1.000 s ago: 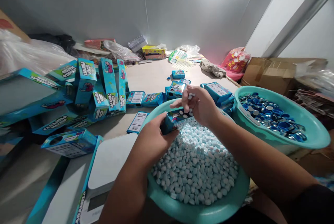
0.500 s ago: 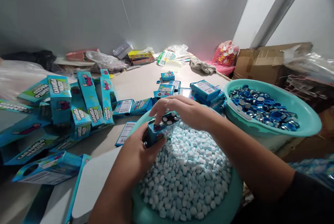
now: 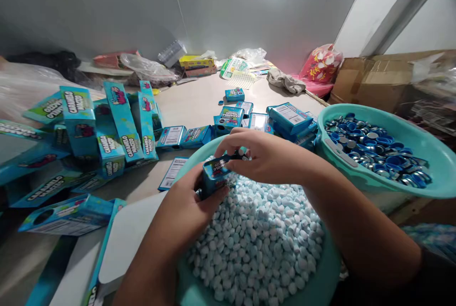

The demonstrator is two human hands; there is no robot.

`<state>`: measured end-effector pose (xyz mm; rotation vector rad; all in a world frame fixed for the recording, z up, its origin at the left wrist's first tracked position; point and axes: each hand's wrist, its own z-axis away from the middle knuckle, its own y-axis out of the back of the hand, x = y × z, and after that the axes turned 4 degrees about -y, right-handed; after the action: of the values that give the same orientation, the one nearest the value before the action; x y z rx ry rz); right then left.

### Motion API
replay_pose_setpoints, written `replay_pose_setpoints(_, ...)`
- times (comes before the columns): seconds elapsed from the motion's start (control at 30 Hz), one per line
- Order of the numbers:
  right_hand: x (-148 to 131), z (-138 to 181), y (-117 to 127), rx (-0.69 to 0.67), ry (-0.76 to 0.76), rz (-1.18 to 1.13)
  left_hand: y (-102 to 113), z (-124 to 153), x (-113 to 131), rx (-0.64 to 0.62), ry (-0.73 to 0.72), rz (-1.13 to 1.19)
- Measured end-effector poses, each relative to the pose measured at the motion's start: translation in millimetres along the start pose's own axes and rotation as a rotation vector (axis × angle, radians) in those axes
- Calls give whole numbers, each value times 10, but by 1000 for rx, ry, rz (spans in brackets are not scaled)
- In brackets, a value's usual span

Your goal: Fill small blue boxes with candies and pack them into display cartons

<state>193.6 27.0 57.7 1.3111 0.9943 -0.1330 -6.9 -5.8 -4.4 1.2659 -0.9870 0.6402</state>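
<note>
My left hand (image 3: pixel 194 192) is wrapped round a small blue candy tin (image 3: pixel 213 180), tilted over the basin. My right hand (image 3: pixel 249 154) curls over the top of that tin, its thumb and fingertips closed at the upper edge; white candies show there, partly hidden by the fingers. Right below both hands, a teal basin (image 3: pixel 329 268) holds a heap of pale blue-white candies (image 3: pixel 263 239). Several finished-looking blue tins (image 3: pixel 290 117) lie on the table just beyond the basin.
Tall blue printed cartons (image 3: pixel 78 116) stand crowded at the left. To the right, another teal basin (image 3: pixel 441 168) holds blue and silver caps (image 3: pixel 377 149). A white tray-like lid (image 3: pixel 124 239) lies front left. Cardboard boxes (image 3: pixel 370 78), a grey cloth (image 3: pixel 285 80) and plastic bags line the back.
My right hand has dropped slightly and its thumb has closed in at the tin's upper edge, with fewer candies showing. My left hand keeps its hold. The view has shifted a little.
</note>
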Motion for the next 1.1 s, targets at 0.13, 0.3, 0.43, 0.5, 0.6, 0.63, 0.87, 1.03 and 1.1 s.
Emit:
replay_pose_setpoints(0.13,45,-1,-3,94,-79,63,-2,2,26,-4,23,-19)
replay_pose_setpoints(0.3,69,6,4,129,-107,90,-27,-8,-24,20,34,9)
replay_pose_setpoints(0.43,63,13,14,135,-87,87,-22,-14,-67,5,35,-9)
replay_pose_setpoints(0.5,72,6,2,149,-80,36,-17,-15,-79,1,11,-12)
replay_pose_setpoints(0.6,96,-24,-36,171,-74,-44,-15,-13,-90,16,-9,-21)
replay_pose_setpoints(0.63,106,-35,-49,179,-72,-79,-15,-12,-94,22,-12,-28)
replay_pose_setpoints(0.87,261,-30,-18,232,-85,-293,-12,-19,-97,13,-8,-18)
replay_pose_setpoints(1.03,358,-12,-6,75,-473,74,-32,2,-60,79,-22,33)
replay_pose_setpoints(1.1,330,-9,-37,-187,-549,197,-35,7,-62,184,-29,62)
